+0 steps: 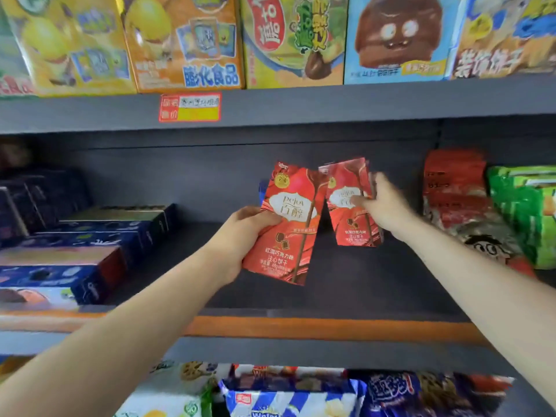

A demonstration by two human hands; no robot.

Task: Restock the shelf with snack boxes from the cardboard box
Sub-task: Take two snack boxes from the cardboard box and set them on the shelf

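Both my arms reach into the dark middle shelf. My left hand grips a red snack box by its left edge, holding it upright and tilted right above the shelf floor. Just to its right, my right hand holds a second red snack box, thumb across its front, further back in the shelf; it looks like more than one box stacked, but I cannot tell. A bit of blue shows behind the left box. The cardboard box is out of view.
Dark blue boxes lie stacked at the shelf's left. Red bags and green bags stand at the right. Large colourful boxes fill the shelf above, with a red price tag on its edge. Snack bags sit on the shelf below.
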